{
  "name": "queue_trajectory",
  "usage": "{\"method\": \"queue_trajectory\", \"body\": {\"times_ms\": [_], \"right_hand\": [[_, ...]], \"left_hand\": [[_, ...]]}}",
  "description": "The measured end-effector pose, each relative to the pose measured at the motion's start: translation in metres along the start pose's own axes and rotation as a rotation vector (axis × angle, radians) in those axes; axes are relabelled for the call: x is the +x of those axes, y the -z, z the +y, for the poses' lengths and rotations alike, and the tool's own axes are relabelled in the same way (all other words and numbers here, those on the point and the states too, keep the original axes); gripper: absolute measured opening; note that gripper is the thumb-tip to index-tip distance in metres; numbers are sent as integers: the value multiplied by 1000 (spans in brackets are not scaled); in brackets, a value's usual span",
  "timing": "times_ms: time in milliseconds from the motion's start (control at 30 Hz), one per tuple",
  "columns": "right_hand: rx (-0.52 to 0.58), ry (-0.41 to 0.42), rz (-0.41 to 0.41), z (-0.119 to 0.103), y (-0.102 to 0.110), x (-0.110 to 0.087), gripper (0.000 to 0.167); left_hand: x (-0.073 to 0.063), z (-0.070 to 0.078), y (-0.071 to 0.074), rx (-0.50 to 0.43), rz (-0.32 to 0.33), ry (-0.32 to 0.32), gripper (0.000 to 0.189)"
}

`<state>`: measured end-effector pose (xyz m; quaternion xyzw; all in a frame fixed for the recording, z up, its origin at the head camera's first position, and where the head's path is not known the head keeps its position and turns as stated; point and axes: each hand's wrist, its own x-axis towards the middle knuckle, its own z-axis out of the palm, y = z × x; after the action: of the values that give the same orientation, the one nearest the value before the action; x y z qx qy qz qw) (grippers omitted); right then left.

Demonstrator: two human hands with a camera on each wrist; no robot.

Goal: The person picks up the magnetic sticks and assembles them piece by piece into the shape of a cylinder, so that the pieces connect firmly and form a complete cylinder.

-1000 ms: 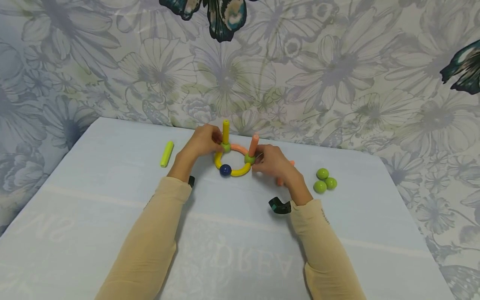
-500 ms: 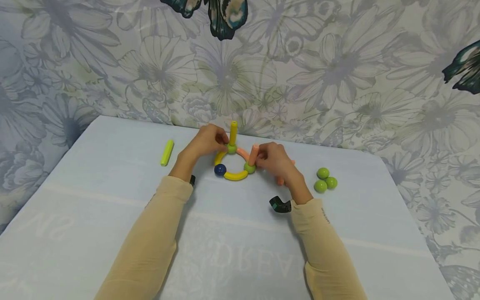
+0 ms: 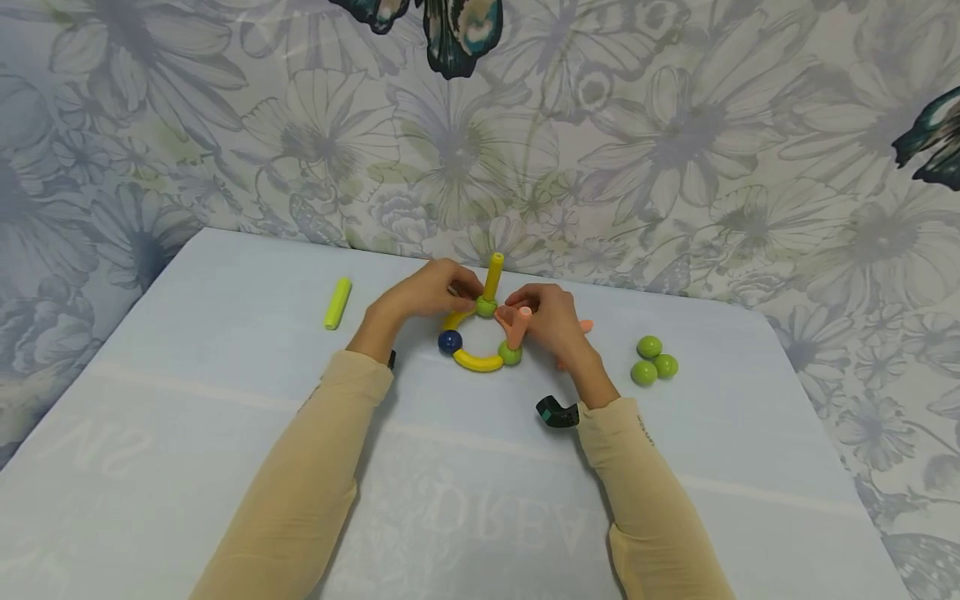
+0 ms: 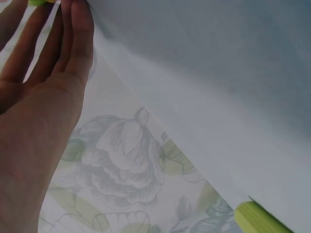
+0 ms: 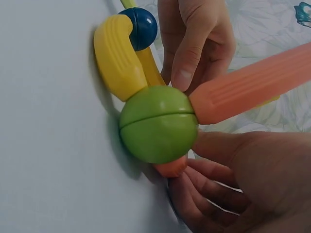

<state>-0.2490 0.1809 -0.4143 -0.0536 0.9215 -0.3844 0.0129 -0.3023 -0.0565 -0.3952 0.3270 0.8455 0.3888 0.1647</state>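
In the head view, a ring of curved rods and balls lies on the table. My left hand (image 3: 442, 288) grips the back green ball (image 3: 486, 307), from which a straight yellow rod (image 3: 494, 277) rises. My right hand (image 3: 551, 318) pinches the curved orange rod (image 5: 172, 167) between that ball and the front green ball (image 5: 158, 125). A straight orange rod (image 5: 252, 87) stands tilted on the front ball. A curved yellow rod (image 3: 478, 362) links it to a navy ball (image 3: 450, 342). Another curved yellow rod (image 3: 455, 320) runs back, partly behind my left fingers.
A lime-green straight rod (image 3: 338, 303) lies on the table (image 3: 450, 483) at the left. Several orange pieces (image 3: 586, 325) lie partly hidden behind my right hand. Three green balls (image 3: 654, 362) sit together farther right. A flower-patterned cloth (image 3: 675, 167) hangs behind the table.
The ring has turned clockwise: the yellow upright moved right, the orange upright came nearer. My left hand followed to the right; my right fingers shifted from the front ball to the curved orange rod.
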Motion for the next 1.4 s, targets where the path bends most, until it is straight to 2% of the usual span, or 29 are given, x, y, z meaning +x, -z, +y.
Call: {"method": "queue_trajectory", "body": {"times_ms": [233, 400, 500, 600, 700, 900, 1067, 1167, 1233, 1300, 1400], "right_hand": [[47, 88, -40, 4, -5, 2, 32], [23, 142, -25, 5, -8, 3, 32], [18, 143, -19, 5, -9, 2, 31], [7, 132, -10, 5, -9, 1, 31], [-5, 112, 8, 4, -10, 1, 33], [2, 65, 58, 4, -10, 2, 37], [5, 30, 77, 4, -10, 3, 40], [15, 15, 76, 4, -11, 4, 42], [24, 8, 78, 4, -12, 3, 43], [23, 2, 80, 4, -13, 3, 44], [20, 0, 87, 6, -14, 3, 42]], "left_hand": [[3, 3, -3, 11, -46, -45, 30], [5, 5, -4, 29, -46, -39, 29], [6, 4, -4, 45, -28, -17, 27], [5, 3, -1, 65, 12, 29, 24], [1, 1, 5, 75, 80, 82, 22], [-16, -6, 29, 93, 242, 143, 19], [-44, -15, 58, 55, 390, 234, 20], [-67, -20, 76, 41, 478, 343, 21], [-82, -25, 85, 45, 514, 433, 22], [-95, -29, 92, 48, 495, 531, 25], [-104, -35, 96, 61, 389, 630, 29]]}}
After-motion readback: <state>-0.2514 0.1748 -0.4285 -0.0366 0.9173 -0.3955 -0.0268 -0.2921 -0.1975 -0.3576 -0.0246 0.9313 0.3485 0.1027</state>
